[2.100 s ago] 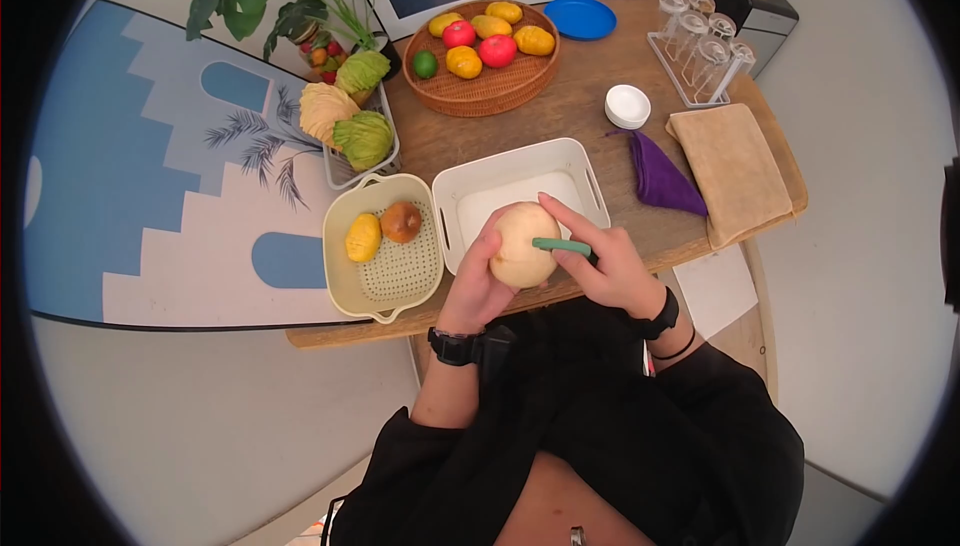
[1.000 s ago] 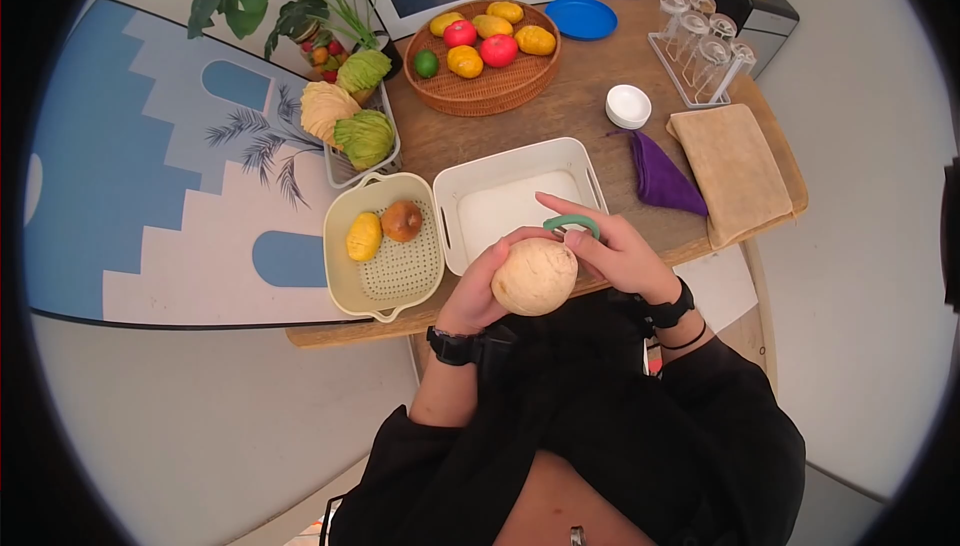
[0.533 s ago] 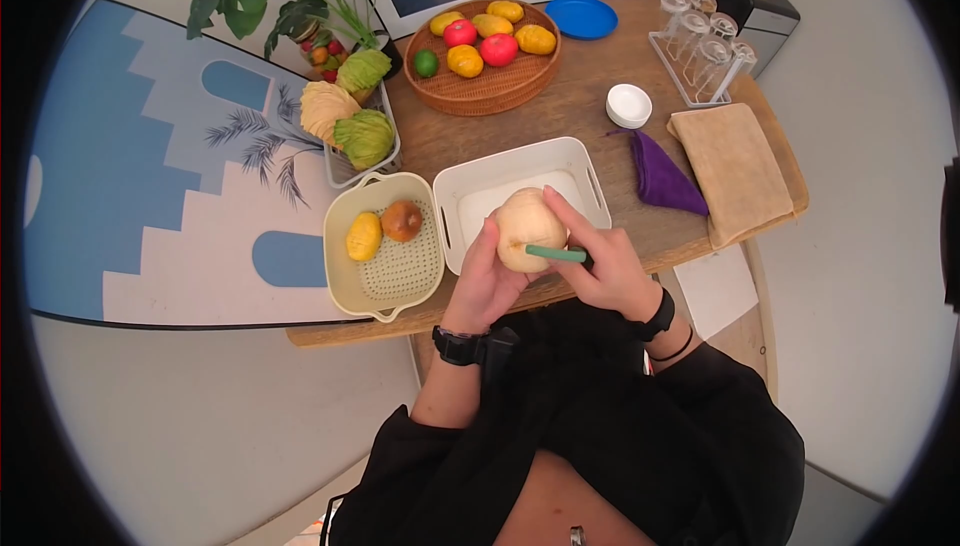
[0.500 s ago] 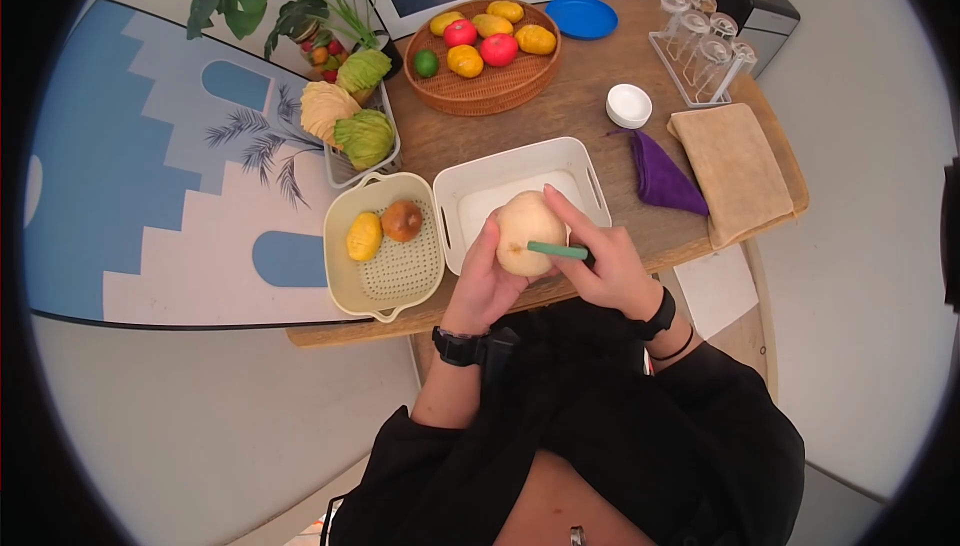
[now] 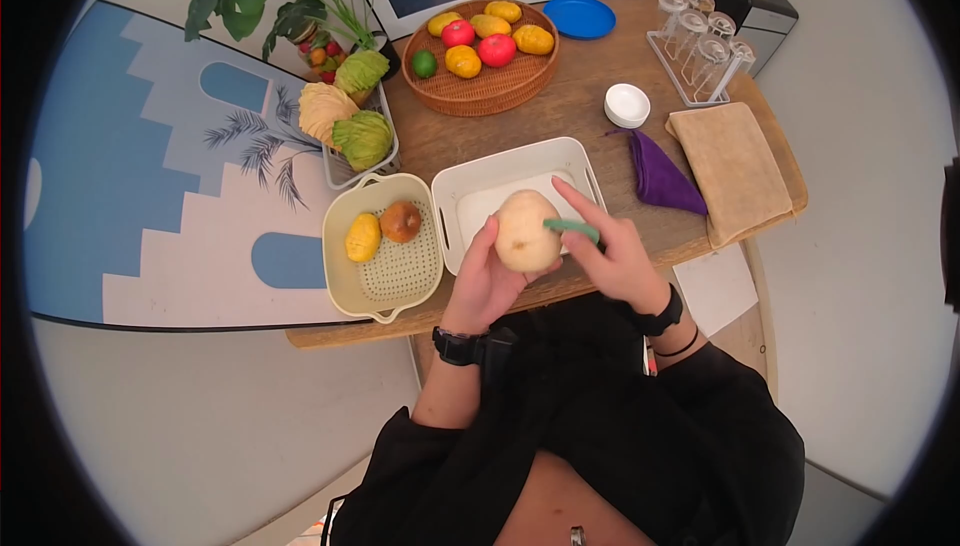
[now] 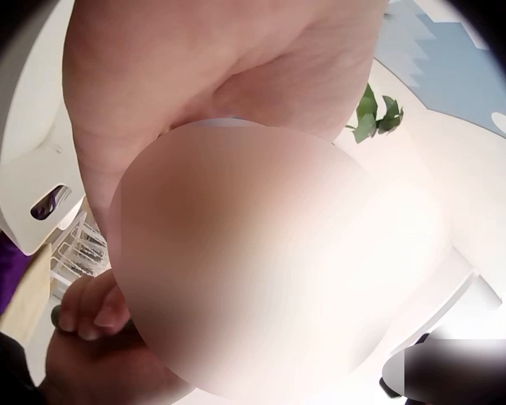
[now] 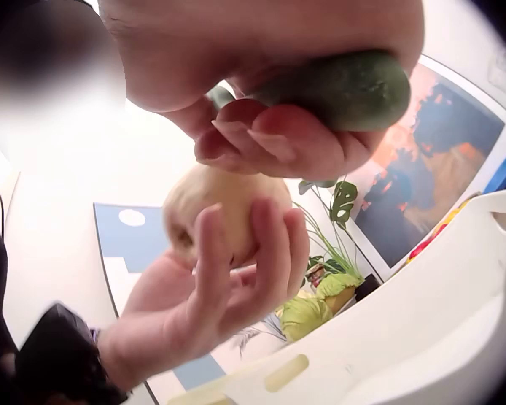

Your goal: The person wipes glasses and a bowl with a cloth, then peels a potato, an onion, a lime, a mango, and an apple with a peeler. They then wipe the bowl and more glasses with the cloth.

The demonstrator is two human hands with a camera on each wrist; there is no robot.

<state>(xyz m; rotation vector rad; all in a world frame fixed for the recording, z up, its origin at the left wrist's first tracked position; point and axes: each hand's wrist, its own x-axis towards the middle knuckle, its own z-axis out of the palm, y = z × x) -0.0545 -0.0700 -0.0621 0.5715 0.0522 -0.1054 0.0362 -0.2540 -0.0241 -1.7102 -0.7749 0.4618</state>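
My left hand (image 5: pixel 480 281) cups a pale, cream, round vegetable (image 5: pixel 527 231), its small brown end turned toward me. The fingers curve under and around its side in the right wrist view, where the vegetable (image 7: pixel 236 198) sits beneath my right hand. My right hand (image 5: pixel 622 261) grips a green peeler (image 5: pixel 575 230), its front end overlapping the vegetable's right side. The index finger extends forward past the tool. In the right wrist view the thick green handle (image 7: pixel 363 91) lies within curled fingers. The left wrist view is mostly blurred, with the blade hidden.
Below the hands stands a white tub (image 5: pixel 480 184). Left of it, a pale yellow basket (image 5: pixel 335 271) holds one yellow and one brown item. Behind are a wicker fruit basket (image 5: pixel 480 101) and a crate (image 5: pixel 343 174) of leafy heads. A purple cloth (image 5: pixel 662 178) lies right.
The vegetable was lower and turned differently a second ago, and has come back up since. Over the last half second the peeler has shifted upward and right, away from the brown end.
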